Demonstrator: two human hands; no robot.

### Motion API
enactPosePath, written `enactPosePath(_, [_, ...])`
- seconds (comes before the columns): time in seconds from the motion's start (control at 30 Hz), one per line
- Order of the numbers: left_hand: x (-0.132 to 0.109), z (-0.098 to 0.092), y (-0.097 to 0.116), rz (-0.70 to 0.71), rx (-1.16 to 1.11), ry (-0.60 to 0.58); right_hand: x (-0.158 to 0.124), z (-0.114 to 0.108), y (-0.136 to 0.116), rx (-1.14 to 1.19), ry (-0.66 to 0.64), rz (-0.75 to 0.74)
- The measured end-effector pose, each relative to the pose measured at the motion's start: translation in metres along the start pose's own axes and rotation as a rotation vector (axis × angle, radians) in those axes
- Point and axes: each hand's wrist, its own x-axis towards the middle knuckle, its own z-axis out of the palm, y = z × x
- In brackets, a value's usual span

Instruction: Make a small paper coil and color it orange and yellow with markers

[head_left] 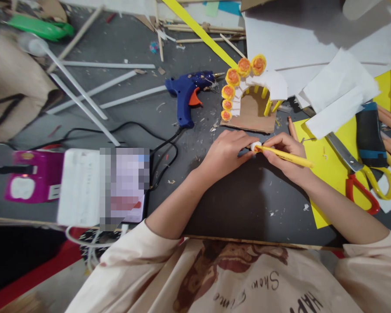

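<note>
- The left hand [226, 150] pinches a small white piece [254, 144] between thumb and fingertips, low over the table [228, 204].
- The right hand [286, 156] grips a yellow pen [289, 158] much as one writes, its tip end at the white piece; the fingers hide the exact contact.
- Orange shows where pen and piece meet, so the step in hand looks like colouring the piece.
- A next stroke would call for a steady left pinch, a light touch of the pen, and a small turn of the piece to bring up bare white.
- Just beyond the hands stands a white arch [278, 86] on a cardboard base [254, 114], with six orange-and-yellow flowers [233, 77] along its left side and top.
- Left of the arch lies a blue glue gun [185, 93], nozzle towards it.
- To the right, scissors [343, 150] lie partly over yellow paper [322, 163]; the right forearm crosses that sheet, so elbow room matters.
</note>
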Motion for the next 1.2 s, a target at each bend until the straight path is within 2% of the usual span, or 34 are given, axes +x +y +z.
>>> enactPosePath(0.97, [0.0002,-0.0001,0.0005,0.024,0.003,0.027,0.0017,0.0008,-0.0021,-0.129,0.089,-0.103])
enactPosePath(1.2, [0.0005,-0.0017,0.0010,0.014,-0.001,0.004,0.0010,0.0007,0.0002,-0.055,0.068,-0.055])
